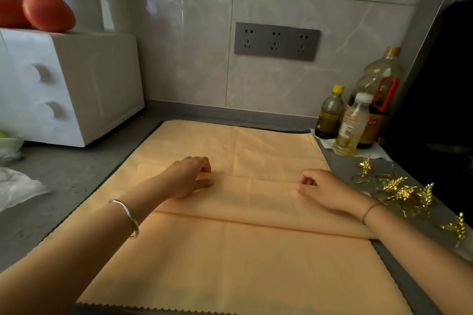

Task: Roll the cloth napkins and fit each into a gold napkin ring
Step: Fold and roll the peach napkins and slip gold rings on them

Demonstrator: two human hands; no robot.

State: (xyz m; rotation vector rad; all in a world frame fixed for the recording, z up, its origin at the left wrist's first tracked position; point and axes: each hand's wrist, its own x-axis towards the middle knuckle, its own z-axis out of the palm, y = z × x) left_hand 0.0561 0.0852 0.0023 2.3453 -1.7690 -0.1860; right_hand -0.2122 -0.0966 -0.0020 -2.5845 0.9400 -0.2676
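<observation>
A pale orange cloth napkin (230, 250) lies spread on the grey counter, with a folded band (256, 199) running across its middle. My left hand (188, 176) rests on the band's left part and pinches the fold's upper edge between curled fingers and thumb. My right hand (322, 189) does the same at the band's right part, fingers curled on the fabric edge. Several gold napkin rings (399, 190) with leaf ornaments lie on the counter just right of the napkin, beside my right wrist.
A white drawer box (76, 84) with tomatoes (48, 11) on top stands at the left. Three oil bottles (358, 115) stand at the back right by a dark stove area. Crumpled white plastic (18, 186) lies at the left edge. The tiled wall carries a grey socket strip (276, 41).
</observation>
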